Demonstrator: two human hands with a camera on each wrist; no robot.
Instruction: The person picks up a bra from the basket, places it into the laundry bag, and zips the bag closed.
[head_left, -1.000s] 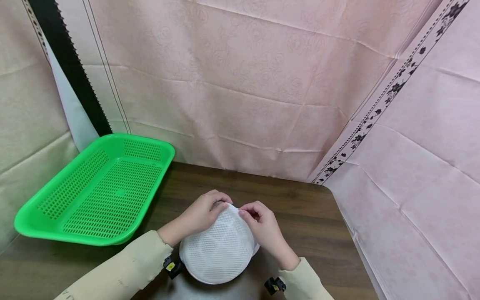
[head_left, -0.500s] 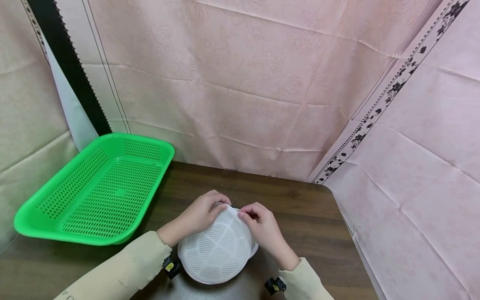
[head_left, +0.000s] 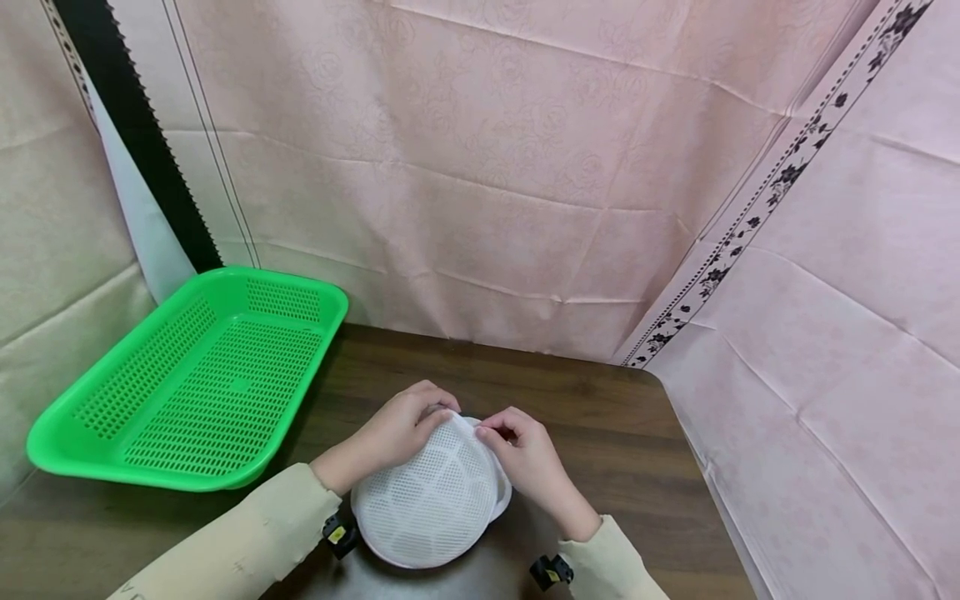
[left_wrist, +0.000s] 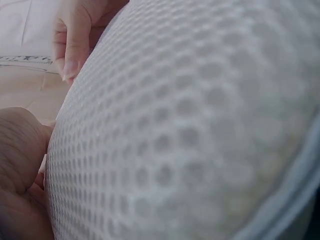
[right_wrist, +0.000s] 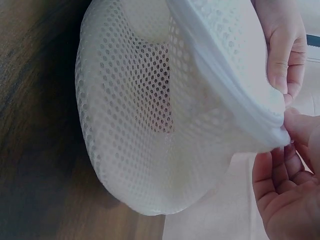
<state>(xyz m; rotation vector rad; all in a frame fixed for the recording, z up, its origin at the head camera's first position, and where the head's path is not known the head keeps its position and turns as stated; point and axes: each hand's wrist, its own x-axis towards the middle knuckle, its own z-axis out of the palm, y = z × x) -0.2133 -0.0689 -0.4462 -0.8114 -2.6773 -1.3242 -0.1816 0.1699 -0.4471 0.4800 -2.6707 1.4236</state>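
My left hand grips the white mesh bag at its far edge; my right hand pinches it too.

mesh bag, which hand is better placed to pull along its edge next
The right hand, probably: it pinches the mesh bag by its white edge. The left hand grips the bag nearby, so it seems better placed to steady it.

Looked like a makeshift screened-off booth; was hung with creased, flower-bordered pink cloth behind and beside the green basket, and had a wood-grain counter beneath it.
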